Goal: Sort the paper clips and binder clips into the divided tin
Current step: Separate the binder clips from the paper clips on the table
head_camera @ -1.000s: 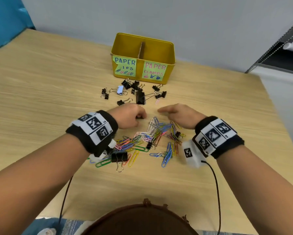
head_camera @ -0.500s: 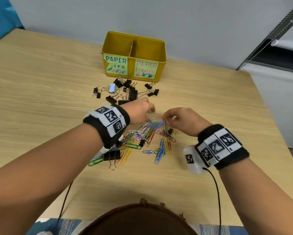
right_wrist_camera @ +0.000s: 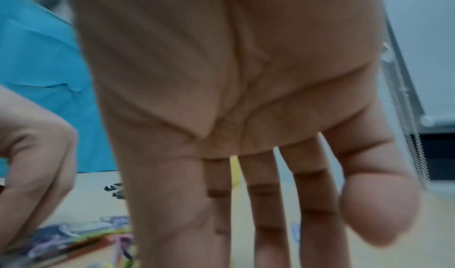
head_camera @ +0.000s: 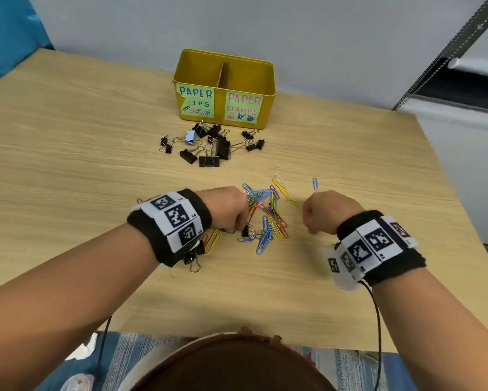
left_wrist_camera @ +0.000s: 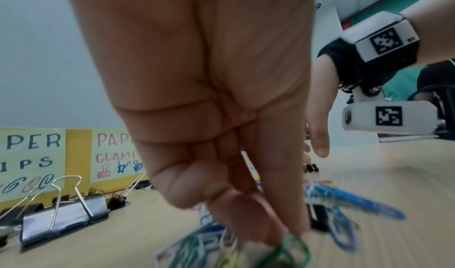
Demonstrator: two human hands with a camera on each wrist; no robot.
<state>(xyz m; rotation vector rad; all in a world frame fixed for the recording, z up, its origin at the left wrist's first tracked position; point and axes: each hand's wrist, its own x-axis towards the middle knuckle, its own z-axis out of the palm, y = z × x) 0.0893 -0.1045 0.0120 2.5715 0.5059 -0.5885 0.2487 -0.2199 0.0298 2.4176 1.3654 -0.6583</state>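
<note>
Hands sit differently than 0.5 s ago: the left hand (head_camera: 228, 210) has dropped from the far edge of the paper clips (head_camera: 268, 215) to their near-left edge, and the right hand (head_camera: 326, 211) has come off the pile and now hangs to its right, clear of it. The pile itself looks more spread, with a yellow clip (head_camera: 284, 191) and a lone blue clip (head_camera: 315, 183) lying apart on the far right. In the left wrist view the left fingers (left_wrist_camera: 246, 219) are bunched together, tips down, pinching a green clip (left_wrist_camera: 293, 250). The right wrist view shows the right fingers (right_wrist_camera: 317, 204) fairly straight and slightly apart, holding nothing.

Most paper clips lie flat with long axes running roughly toward and away from the person. Binder clips (head_camera: 209, 145) are scattered just in front of the yellow divided tin (head_camera: 223, 88), which stands at the far side of the wooden table (head_camera: 67, 165), its long side and 2 labels facing the person.
</note>
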